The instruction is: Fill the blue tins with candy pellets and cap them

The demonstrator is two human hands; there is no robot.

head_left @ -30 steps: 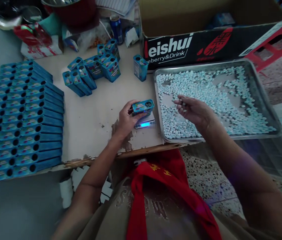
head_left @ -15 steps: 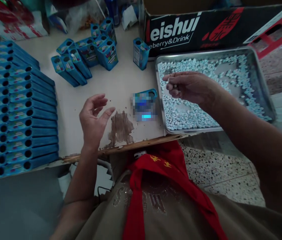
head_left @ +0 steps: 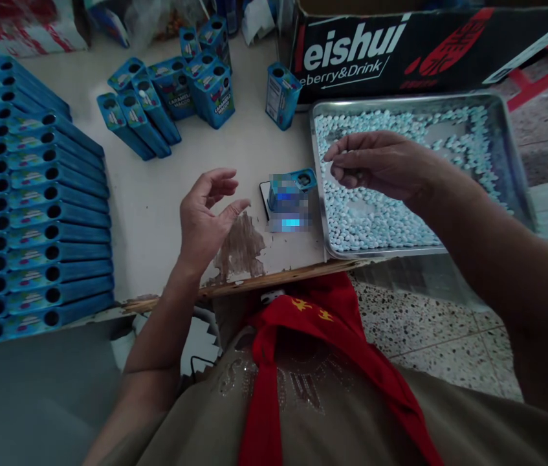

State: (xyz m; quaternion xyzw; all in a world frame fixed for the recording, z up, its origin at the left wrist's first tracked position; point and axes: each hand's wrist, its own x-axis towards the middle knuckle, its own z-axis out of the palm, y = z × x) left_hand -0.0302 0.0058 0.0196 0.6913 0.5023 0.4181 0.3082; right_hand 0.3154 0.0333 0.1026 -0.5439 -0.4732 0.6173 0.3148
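Behind the tray [head_left: 506, 155], an "…eishui" carton [head_left: 419, 55]

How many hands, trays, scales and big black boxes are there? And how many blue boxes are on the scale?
Hands: 2 (left hand, right hand)
Tray: 1
Scale: 1
Big black box: 1
Blue box on the scale: 1
Total: 6

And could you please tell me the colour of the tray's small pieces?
The small pieces are pale bluish-white, clearest in the head view.
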